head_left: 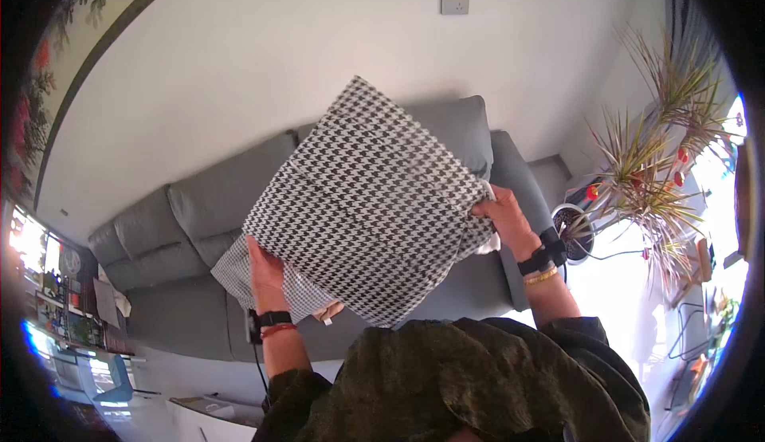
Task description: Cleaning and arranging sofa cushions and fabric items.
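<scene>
A black-and-white houndstooth cushion cover (370, 203) hangs in front of me, turned so that one corner points up. My right hand (509, 218) pinches its right corner, where the fabric bunches and some white cloth shows behind. On the left edge my left hand (264, 265) grips the cover, its fingers partly hidden behind the fabric. Below and behind that hand, a second houndstooth piece (236, 271) with a finer-looking pattern lies on the grey sofa (179, 316). Beside it a small tan item (329, 310) peeks out, mostly covered.
A potted spiky-leaved plant (633, 173) with red ornaments stands right of the sofa's armrest (523, 203). Behind the sofa rises a white wall with a socket (455, 1). A white table or cabinet (209, 418) is at the lower left, near a blue chair (116, 382).
</scene>
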A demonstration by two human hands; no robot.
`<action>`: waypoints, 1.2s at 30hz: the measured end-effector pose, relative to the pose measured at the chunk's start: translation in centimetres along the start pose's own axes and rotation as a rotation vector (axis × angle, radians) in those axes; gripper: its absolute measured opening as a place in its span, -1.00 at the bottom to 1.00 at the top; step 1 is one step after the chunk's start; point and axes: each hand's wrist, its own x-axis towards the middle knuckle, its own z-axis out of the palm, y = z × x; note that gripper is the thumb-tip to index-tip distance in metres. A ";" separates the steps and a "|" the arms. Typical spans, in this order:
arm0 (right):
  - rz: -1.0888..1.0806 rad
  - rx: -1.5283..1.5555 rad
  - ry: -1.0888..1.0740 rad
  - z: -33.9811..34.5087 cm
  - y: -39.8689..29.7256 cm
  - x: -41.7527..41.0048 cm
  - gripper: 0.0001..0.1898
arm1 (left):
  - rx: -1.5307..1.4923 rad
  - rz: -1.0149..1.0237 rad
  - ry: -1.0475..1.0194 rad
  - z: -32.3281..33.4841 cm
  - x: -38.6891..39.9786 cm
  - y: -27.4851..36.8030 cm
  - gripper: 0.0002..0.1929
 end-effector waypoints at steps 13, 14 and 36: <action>-0.057 0.082 -0.139 2.4 -4.0 1.0 -0.72 | 1.005 0.033 -0.311 4.2 -1.6 9.0 -0.25; -0.015 0.029 -0.133 2.7 -4.0 1.2 -0.70 | 0.830 0.109 -0.380 5.5 -1.6 8.4 -0.24; -0.324 -0.841 0.417 1.4 -4.1 1.5 -0.69 | 0.128 -0.233 -0.194 10.8 -6.2 3.8 -0.63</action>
